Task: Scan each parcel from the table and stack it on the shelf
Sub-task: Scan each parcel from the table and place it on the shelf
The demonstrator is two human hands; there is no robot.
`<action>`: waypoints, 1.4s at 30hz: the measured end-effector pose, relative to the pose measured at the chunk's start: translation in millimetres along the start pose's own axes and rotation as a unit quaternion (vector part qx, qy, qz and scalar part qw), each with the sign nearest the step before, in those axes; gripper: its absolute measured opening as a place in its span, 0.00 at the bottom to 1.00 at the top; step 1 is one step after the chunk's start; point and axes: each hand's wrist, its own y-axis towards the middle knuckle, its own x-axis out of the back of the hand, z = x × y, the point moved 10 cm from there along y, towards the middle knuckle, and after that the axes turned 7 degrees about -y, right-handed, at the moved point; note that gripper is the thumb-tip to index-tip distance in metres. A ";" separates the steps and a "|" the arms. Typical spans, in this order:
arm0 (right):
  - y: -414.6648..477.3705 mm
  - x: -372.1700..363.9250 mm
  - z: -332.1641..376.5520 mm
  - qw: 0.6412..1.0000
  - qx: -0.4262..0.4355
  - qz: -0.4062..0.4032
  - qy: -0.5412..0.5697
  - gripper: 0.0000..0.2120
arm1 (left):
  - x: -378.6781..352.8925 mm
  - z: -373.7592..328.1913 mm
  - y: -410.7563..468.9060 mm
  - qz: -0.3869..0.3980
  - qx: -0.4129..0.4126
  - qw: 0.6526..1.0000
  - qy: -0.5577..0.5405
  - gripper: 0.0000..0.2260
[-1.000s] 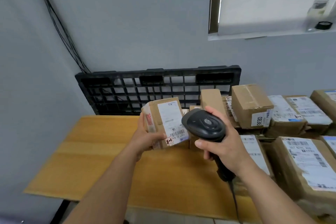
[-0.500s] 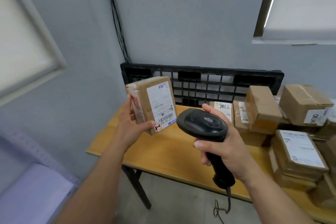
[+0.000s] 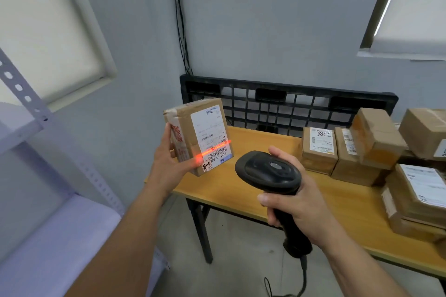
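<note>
Head view: the left grip [image 3: 169,166] is curled round a parcel [image 3: 188,127], holding it on end above the desk's [image 3: 217,188] left end, its label facing the scanner [image 3: 268,173] and a red scan line [image 3: 217,146] crossing its barcode. The right grip [image 3: 299,210] is wrapped round the scanner's handle, above the desk's front edge. More parcels [image 3: 318,152] sit on the desk's right part, and the shelf [image 3: 55,236] stands left of the desk.

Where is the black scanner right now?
The scanner sits right of centre in the head view, gripped by the right hand over the front edge of the table, just right of the parcel held by the left hand.
</note>
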 end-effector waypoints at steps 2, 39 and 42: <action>-1.4 -5.7 0.2 1.000 -0.001 0.004 -0.006 0.43 | 6.4 2.0 -3.2 -0.004 0.003 1.000 -0.008 0.49; -162.7 -92.9 23.6 0.985 0.028 0.166 0.021 0.40 | 128.3 -21.3 -256.6 -0.198 0.023 0.980 0.018 0.48; -171.8 -110.2 27.9 0.982 0.045 0.181 0.025 0.41 | 149.2 -27.3 -287.2 -0.230 0.020 0.972 0.029 0.45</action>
